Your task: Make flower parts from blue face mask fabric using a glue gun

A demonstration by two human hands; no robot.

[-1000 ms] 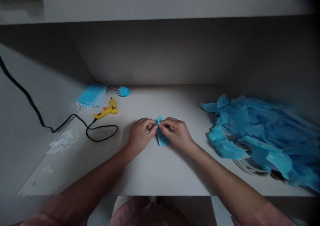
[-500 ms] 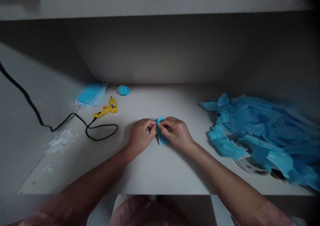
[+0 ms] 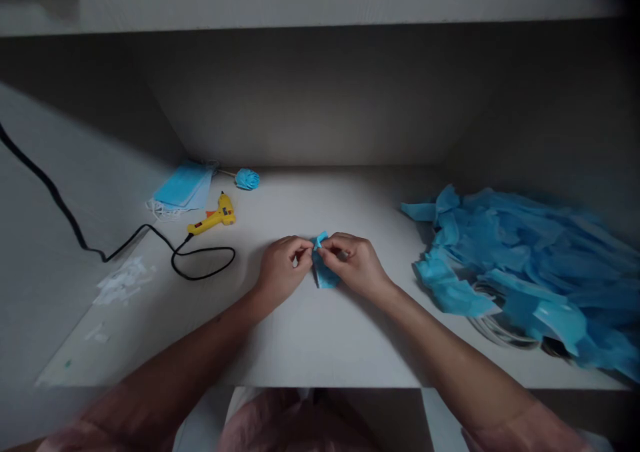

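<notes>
Pale desktop [image 3: 320, 345] with blue masks [image 3: 183, 184], blue flower [image 3: 247, 179], yellow glue gun [image 3: 219, 219], white scraps [image 3: 123, 281], blue fabric heap [image 3: 520, 245].

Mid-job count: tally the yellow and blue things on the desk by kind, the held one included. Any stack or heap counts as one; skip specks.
Yellow glue gun: 1
Blue flower: 1
Blue mask stack: 1
Heap of blue pieces: 1
Held blue piece, in the left hand and right hand: 1
Total: 5
</notes>
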